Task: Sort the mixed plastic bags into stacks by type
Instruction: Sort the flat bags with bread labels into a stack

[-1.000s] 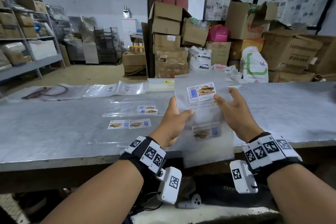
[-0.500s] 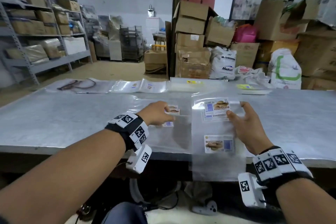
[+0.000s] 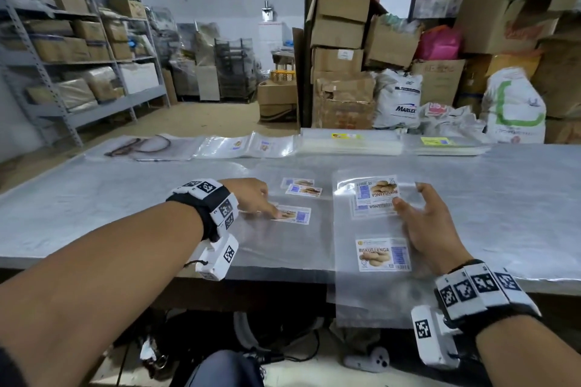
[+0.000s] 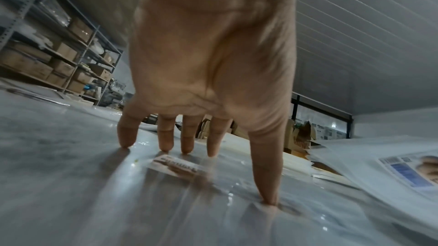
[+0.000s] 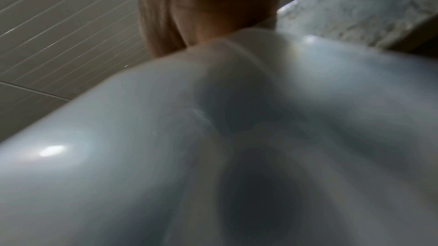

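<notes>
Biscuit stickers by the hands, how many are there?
6. Two overlapping stickers past the left hand, one at its fingertips. On the pile at the right hand: one on top, one peeking beneath it, one lower down. Others may be hidden.

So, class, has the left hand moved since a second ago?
Yes. The left hand went left and down, from above the near edge of the table onto a bag lying flat there.

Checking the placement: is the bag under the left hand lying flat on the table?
Flat: the bag lies spread on the table, the left hand pressing it with straight fingertips.
</notes>
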